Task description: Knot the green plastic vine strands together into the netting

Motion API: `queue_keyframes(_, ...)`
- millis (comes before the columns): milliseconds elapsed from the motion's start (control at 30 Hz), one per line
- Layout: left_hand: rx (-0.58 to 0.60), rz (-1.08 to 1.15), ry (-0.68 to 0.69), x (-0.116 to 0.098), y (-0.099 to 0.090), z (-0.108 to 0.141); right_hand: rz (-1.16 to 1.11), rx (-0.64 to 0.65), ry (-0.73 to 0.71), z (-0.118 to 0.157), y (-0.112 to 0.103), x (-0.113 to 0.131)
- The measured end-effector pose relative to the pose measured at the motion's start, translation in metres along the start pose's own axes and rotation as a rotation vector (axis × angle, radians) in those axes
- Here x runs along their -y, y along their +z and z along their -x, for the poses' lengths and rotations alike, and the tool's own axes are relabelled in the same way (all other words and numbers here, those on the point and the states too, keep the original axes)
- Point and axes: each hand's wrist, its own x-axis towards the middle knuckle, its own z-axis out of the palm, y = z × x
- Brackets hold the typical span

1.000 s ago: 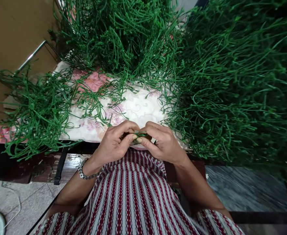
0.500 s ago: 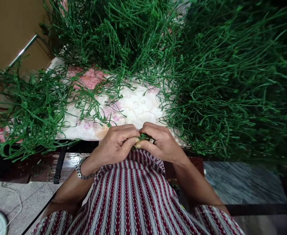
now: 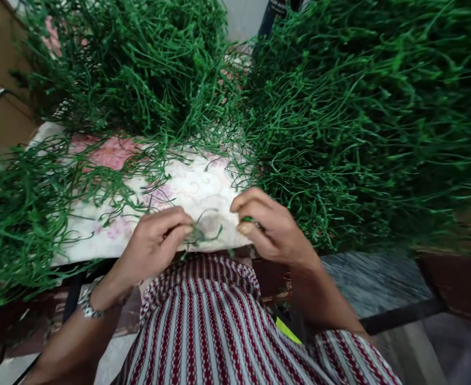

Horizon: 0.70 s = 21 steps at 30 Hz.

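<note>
My left hand (image 3: 157, 243) is closed in a pinch near the cloth's front edge. A thin branched green sprig (image 3: 209, 231), blurred, sticks out to the right of its fingertips. To the right, apart from it, my right hand (image 3: 270, 224) is curled with a small green piece (image 3: 248, 218) between thumb and fingers. Behind both hands lies a white floral cloth (image 3: 197, 184). Loose green sprigs (image 3: 111, 187) are scattered over its left part. The sprigs are thin, forked and shiny, like plastic plant stems.
A large heap of green sprigs (image 3: 364, 123) fills the right side. Another heap (image 3: 139, 64) stands at the back left, and a smaller pile (image 3: 16, 214) hangs over the left front edge. A grey marbled slab (image 3: 375, 283) is at the lower right.
My hands, together half a second ago around a green piece, have moved apart. The sprig now shows at my left fingertips. The view has shifted to the right.
</note>
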Motion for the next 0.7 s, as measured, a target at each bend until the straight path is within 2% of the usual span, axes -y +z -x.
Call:
queue_keyframes(67,-0.147,0.115,-0.132,0.001,0.003,-0.006,-0.110,-0.161,0.053,-0.004,0.000,0.001)
queue_keyframes(100,-0.183,0.163,-0.167,0.001,0.005,-0.009,-0.144,-0.231,0.065,-0.006,0.002,0.003)
queue_keyframes(200,-0.213,0.221,-0.208,0.001,0.009,-0.016,-0.096,-0.402,0.035,-0.012,0.009,0.015)
queue_keyframes(267,-0.230,0.231,-0.238,-0.001,0.011,-0.017,0.020,-0.441,-0.032,-0.016,0.014,0.022)
queue_keyframes(367,-0.247,0.330,-0.326,-0.003,0.011,-0.016,0.114,-0.325,-0.075,-0.020,0.028,0.022)
queue_keyframes(433,-0.265,0.433,-0.365,-0.004,0.010,-0.015,0.087,-0.188,-0.027,-0.021,0.039,0.016)
queue_keyframes(500,-0.288,0.496,-0.368,-0.004,0.011,-0.013,0.048,-0.111,0.037,-0.021,0.049,0.009)
queue_keyframes(600,-0.343,0.500,-0.358,0.000,0.017,-0.010,0.048,-0.122,0.092,-0.019,0.057,0.004)
queue_keyframes(700,-0.464,0.492,-0.355,0.006,0.027,-0.009,0.124,-0.112,0.136,-0.018,0.061,0.007)
